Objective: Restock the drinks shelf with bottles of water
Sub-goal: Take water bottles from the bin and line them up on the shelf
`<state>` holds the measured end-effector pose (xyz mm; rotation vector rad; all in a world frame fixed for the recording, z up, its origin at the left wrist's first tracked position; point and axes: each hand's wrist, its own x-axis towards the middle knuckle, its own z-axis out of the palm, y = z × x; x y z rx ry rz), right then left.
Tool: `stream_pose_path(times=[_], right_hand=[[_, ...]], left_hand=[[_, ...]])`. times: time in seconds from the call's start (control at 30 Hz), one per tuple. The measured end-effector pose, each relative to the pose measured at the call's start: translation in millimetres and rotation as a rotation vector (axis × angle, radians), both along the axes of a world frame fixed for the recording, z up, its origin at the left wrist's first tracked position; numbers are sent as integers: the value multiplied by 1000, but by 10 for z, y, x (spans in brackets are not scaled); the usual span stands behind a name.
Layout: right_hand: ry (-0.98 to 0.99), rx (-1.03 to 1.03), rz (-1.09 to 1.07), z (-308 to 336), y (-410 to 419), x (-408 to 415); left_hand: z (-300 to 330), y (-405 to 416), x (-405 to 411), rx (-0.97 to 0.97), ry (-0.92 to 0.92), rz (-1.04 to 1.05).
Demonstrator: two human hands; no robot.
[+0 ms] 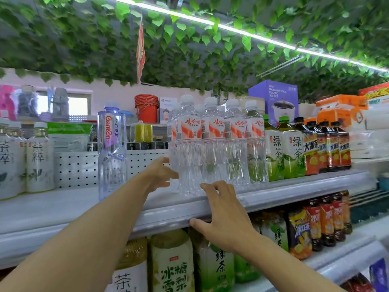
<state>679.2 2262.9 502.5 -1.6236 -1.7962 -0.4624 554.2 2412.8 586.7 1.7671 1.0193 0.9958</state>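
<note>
Several clear water bottles with white caps and red-and-white labels stand in a tight group on the top shelf. My left hand reaches up to the leftmost bottle and its fingers touch the bottle's lower left side. My right hand hovers at the shelf's front edge just below the group, fingers loosely bent, holding nothing. A taller clear bottle with a purple cap stands alone to the left of the group.
Green tea bottles and dark iced tea bottles stand right of the water. White tea bottles stand at far left. A bare stretch of shelf lies between them and the purple-capped bottle. Large drink bottles fill the lower shelf.
</note>
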Motion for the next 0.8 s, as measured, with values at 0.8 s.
stream_pose_path(times=[0.8], right_hand=[[-17,1,-15,1,7,0]], left_hand=[[-12,-47,57,57,99,66]])
